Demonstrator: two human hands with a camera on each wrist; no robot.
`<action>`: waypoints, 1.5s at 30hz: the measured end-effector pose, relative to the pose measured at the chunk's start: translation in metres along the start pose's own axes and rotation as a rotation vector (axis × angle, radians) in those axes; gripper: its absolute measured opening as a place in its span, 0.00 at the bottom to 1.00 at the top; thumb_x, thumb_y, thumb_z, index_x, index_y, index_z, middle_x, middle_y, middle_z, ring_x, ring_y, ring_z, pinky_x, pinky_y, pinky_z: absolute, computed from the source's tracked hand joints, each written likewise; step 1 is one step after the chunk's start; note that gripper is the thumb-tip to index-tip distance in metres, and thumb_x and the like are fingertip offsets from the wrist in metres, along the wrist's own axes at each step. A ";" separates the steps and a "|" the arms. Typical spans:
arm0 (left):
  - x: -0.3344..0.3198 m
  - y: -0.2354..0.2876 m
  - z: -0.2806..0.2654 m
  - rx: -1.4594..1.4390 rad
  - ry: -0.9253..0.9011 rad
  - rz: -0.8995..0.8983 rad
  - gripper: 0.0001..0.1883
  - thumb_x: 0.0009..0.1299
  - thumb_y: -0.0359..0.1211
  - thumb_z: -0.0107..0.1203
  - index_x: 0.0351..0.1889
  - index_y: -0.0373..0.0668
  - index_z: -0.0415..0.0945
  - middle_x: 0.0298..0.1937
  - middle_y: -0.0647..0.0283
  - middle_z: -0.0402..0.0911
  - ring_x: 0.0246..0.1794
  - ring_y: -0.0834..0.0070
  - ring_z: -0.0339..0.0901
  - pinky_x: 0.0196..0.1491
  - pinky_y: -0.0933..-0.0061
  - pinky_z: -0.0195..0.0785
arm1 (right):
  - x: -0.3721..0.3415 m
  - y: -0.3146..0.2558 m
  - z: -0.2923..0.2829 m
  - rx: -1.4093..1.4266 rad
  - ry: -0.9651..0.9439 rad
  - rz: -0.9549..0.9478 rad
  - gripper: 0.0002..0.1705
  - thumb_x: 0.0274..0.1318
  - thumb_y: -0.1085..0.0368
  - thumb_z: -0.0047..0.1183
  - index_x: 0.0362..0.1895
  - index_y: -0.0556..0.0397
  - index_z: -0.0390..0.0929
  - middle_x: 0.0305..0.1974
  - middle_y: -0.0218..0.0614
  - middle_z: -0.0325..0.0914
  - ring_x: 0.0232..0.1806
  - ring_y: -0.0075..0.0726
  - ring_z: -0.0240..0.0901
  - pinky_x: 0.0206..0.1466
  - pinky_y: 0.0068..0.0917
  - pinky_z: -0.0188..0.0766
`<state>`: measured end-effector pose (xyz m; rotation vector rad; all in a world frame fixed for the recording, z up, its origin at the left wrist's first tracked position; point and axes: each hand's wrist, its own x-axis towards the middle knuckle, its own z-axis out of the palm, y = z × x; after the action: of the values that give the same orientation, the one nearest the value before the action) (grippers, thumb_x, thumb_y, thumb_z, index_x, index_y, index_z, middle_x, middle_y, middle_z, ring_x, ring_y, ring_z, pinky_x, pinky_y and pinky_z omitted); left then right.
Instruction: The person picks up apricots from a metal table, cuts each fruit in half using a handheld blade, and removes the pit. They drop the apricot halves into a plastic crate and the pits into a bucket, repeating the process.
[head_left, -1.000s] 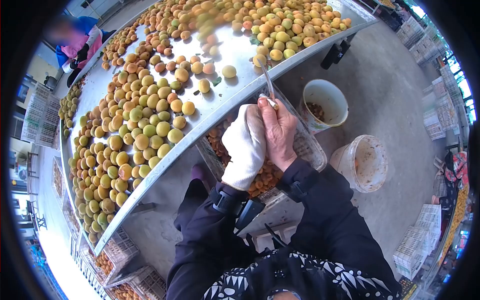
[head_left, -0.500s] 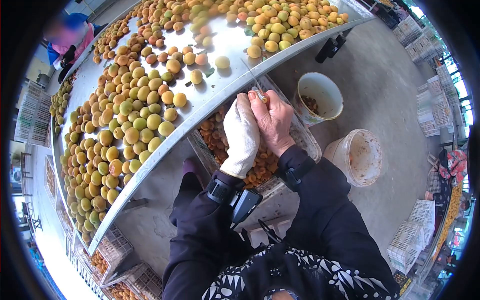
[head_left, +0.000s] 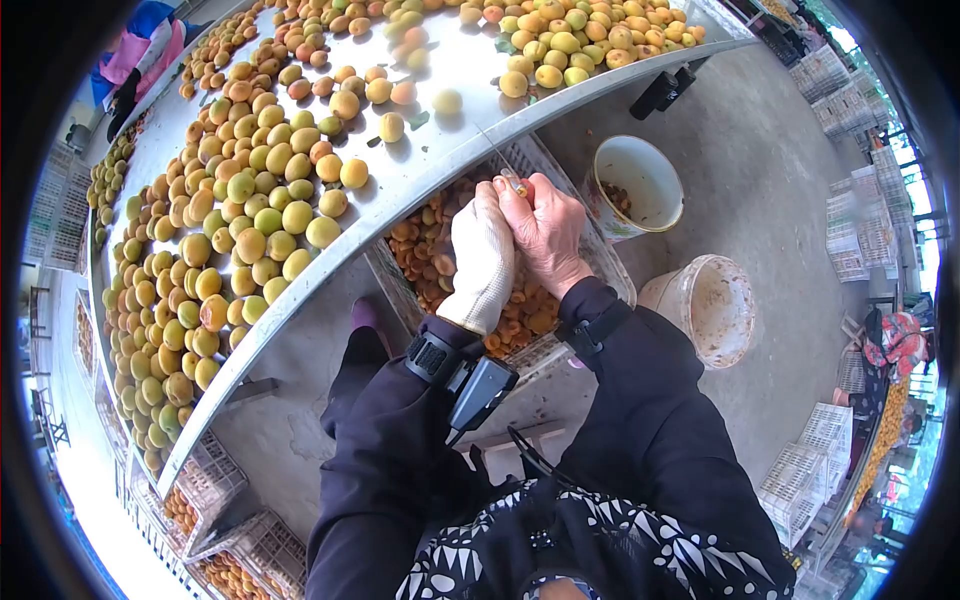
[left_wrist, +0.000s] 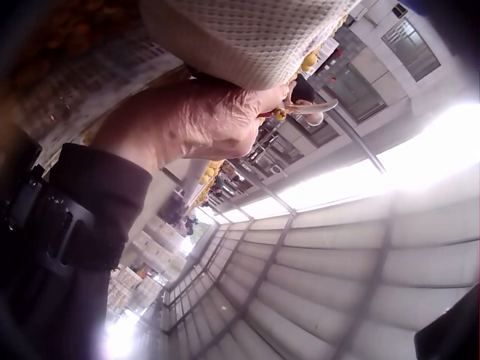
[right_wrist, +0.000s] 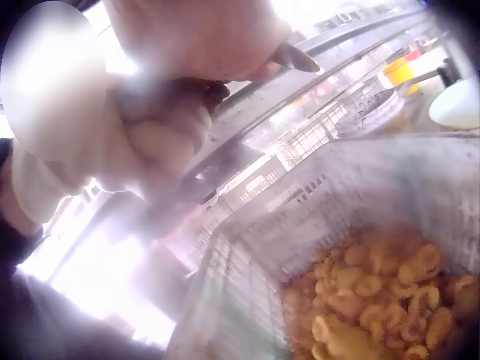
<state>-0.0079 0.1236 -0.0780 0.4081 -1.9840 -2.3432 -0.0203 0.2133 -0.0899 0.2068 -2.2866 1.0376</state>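
Observation:
My right hand [head_left: 551,228], bare, grips a small knife by its handle [head_left: 514,182]. In the left wrist view the pale, curved blade [left_wrist: 313,109] sticks out past the fingers. Pressed against that hand is my left hand [head_left: 482,255], in a white knitted glove with curled fingers. I cannot tell what lies inside the glove's grip. Both hands are over a plastic crate [head_left: 622,275] by the table's edge. Inside it lie many cut orange apricot pieces [right_wrist: 367,292].
A metal table [head_left: 440,150] holds many whole apricots [head_left: 262,215]. Two buckets [head_left: 637,185] [head_left: 716,310] stand on the floor to the right. More crates [head_left: 265,550] are at the lower left, and another person [head_left: 140,60] stands across the table.
Both hands have shifted slightly left in the head view and stay together. The knife's blade, plainly visible a second ago, now shows only as a thin line there.

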 end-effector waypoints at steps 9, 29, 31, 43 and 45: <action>-0.001 -0.019 -0.005 -0.177 -0.057 -0.141 0.21 0.79 0.43 0.40 0.44 0.34 0.78 0.31 0.57 0.81 0.28 0.77 0.71 0.31 0.70 0.65 | -0.007 0.004 -0.003 -0.053 -0.075 -0.054 0.21 0.58 0.49 0.59 0.22 0.50 0.71 0.16 0.40 0.75 0.18 0.48 0.74 0.20 0.40 0.68; -0.013 0.007 -0.023 -0.352 -0.388 -0.813 0.19 0.76 0.54 0.41 0.27 0.55 0.66 0.17 0.79 0.59 0.14 0.86 0.53 0.19 0.81 0.43 | -0.009 0.015 -0.017 0.077 -0.178 -0.082 0.18 0.57 0.54 0.62 0.24 0.51 0.73 0.17 0.37 0.75 0.19 0.43 0.76 0.22 0.35 0.70; -0.012 0.014 -0.024 -0.432 -0.506 -0.778 0.18 0.78 0.53 0.40 0.31 0.54 0.66 0.17 0.79 0.59 0.14 0.87 0.54 0.19 0.82 0.45 | -0.002 0.007 -0.019 0.302 -0.074 0.085 0.17 0.57 0.55 0.62 0.27 0.55 0.75 0.18 0.39 0.75 0.19 0.40 0.75 0.24 0.33 0.70; -0.012 0.033 -0.025 -0.192 -0.368 -0.225 0.17 0.79 0.47 0.44 0.45 0.44 0.73 0.30 0.73 0.73 0.26 0.87 0.69 0.28 0.83 0.61 | 0.011 -0.018 -0.040 0.134 -0.220 0.120 0.25 0.56 0.46 0.63 0.30 0.57 0.72 0.23 0.45 0.77 0.23 0.46 0.77 0.28 0.36 0.71; -0.013 0.037 -0.025 -0.212 -0.362 -0.225 0.17 0.79 0.46 0.45 0.47 0.43 0.74 0.32 0.71 0.74 0.27 0.85 0.71 0.30 0.82 0.64 | 0.011 -0.017 -0.042 0.267 -0.186 0.215 0.21 0.57 0.52 0.63 0.31 0.57 0.73 0.23 0.42 0.76 0.22 0.40 0.76 0.28 0.36 0.71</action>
<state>0.0050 0.0953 -0.0435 0.2156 -1.8730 -2.9138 -0.0035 0.2334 -0.0517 0.1743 -2.3668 1.4924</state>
